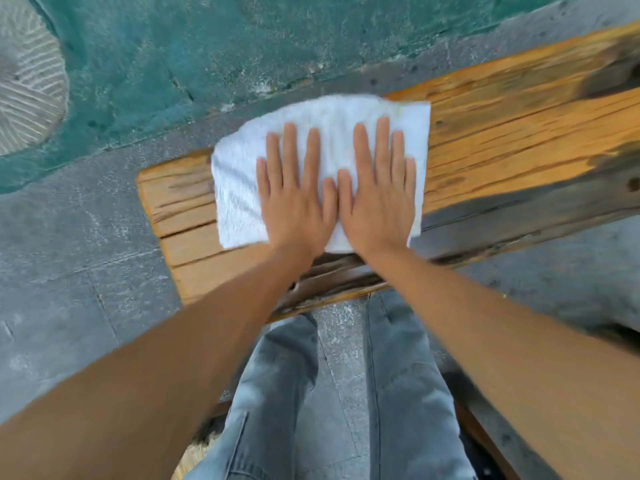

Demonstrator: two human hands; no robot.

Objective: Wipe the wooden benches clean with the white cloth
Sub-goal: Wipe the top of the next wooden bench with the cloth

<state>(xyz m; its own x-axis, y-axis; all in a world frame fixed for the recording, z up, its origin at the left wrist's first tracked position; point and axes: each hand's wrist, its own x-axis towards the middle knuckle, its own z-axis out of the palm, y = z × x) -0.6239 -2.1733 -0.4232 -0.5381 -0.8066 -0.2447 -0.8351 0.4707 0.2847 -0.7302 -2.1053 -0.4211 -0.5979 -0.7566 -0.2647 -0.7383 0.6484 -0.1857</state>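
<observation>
White cloth (322,133) is shown spread flat near the left end of the wooden bench tabletop (519,133). Left hand (298,202) and right hand (377,199) are pressed palm-down on it, side by side, thumbs touching; each grip is flat, fingers straight, nothing clasped. Grey jeans (398,375) and stone paving (69,271) are seen below. No legible writing is shown.

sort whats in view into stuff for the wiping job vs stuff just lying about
For the job:
white cloth
wooden bench
left hand
right hand

Just there:
grey paving
green-painted ground
pale ridged patch
</observation>
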